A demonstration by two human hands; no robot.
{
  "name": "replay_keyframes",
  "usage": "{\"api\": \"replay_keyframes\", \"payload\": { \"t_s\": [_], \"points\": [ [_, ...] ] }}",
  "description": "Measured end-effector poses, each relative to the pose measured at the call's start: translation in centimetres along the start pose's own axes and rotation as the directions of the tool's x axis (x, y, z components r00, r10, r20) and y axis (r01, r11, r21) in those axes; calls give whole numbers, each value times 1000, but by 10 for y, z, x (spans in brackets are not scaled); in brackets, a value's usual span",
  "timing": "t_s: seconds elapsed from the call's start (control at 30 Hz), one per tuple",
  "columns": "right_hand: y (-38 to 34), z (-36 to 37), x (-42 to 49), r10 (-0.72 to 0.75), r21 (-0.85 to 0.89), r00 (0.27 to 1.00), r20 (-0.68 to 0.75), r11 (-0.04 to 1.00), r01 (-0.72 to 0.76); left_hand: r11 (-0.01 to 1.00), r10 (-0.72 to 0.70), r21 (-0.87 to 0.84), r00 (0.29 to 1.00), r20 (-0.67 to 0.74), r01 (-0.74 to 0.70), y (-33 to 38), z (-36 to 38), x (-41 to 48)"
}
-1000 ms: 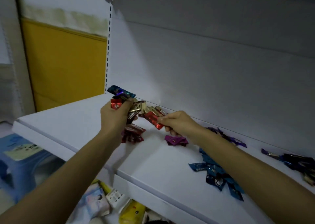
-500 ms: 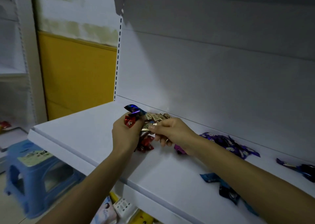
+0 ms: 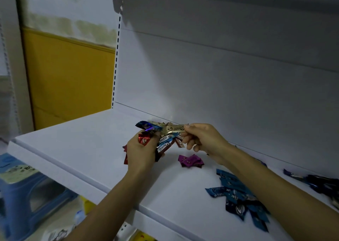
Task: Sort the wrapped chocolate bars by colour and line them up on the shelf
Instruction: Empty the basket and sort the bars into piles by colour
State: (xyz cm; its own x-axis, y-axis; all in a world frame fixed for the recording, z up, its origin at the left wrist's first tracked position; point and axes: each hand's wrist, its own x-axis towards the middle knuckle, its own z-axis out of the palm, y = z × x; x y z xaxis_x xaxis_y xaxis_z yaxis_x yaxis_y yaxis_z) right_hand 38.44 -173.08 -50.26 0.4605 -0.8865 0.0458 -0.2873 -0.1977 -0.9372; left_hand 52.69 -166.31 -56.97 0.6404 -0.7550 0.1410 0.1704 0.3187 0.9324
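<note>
Judged about half done: blue bars (image 3: 238, 195) and purple bars (image 3: 190, 161) lie grouped, unaligned, toward the shelf's (image 3: 73, 145) front-right, while the left hand (image 3: 141, 154) grips a mixed bunch (image 3: 165, 143) and the right hand (image 3: 203, 140) pinches a gold bar (image 3: 174, 129).

Stool (image 3: 27, 195): blue plastic, lower left, on the floor.
Wall panel (image 3: 69, 79): yellow, behind, at left.
Packets (image 3: 86, 206): blurred, below.

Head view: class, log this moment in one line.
left hand: grips mixed bars | right hand: pinches gold bar | shelf: purple bars, blue bars in piles
</note>
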Motion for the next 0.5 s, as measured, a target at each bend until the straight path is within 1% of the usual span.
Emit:
{"api": "replay_keyframes", "payload": {
  "t_s": [0.13,0.2,0.27,0.3,0.37,0.43,0.47,0.5],
  "points": [
    [-1,3,21,94,139,988,-119,987,-77,999,-31,-23,999,18,32,-1,-1,-1],
    [-4,5,31,172,127,978,-117,979,-157,999,-40,-30,998,43,42,-1,-1,-3],
    [-7,9,35,198,60,976,-85,979,-194,998,-48,-39,996,71,51,-1,-1,-3],
    [-9,11,34,165,26,985,-57,986,-164,998,-53,-37,995,84,57,0,-1,-3],
    [-13,14,27,10,-63,999,33,998,-8,998,-56,-23,991,121,59,1,1,-3],
    [-17,16,14,-138,-129,973,185,978,164,999,-29,-13,984,178,32,3,6,-6],
    [-18,15,8,-178,-130,954,241,968,213,1000,-7,-7,977,213,9,3,10,-9],
    [-19,11,4,-197,-121,947,253,965,233,1000,10,-1,969,246,-10,4,14,-12]
  ]
}}
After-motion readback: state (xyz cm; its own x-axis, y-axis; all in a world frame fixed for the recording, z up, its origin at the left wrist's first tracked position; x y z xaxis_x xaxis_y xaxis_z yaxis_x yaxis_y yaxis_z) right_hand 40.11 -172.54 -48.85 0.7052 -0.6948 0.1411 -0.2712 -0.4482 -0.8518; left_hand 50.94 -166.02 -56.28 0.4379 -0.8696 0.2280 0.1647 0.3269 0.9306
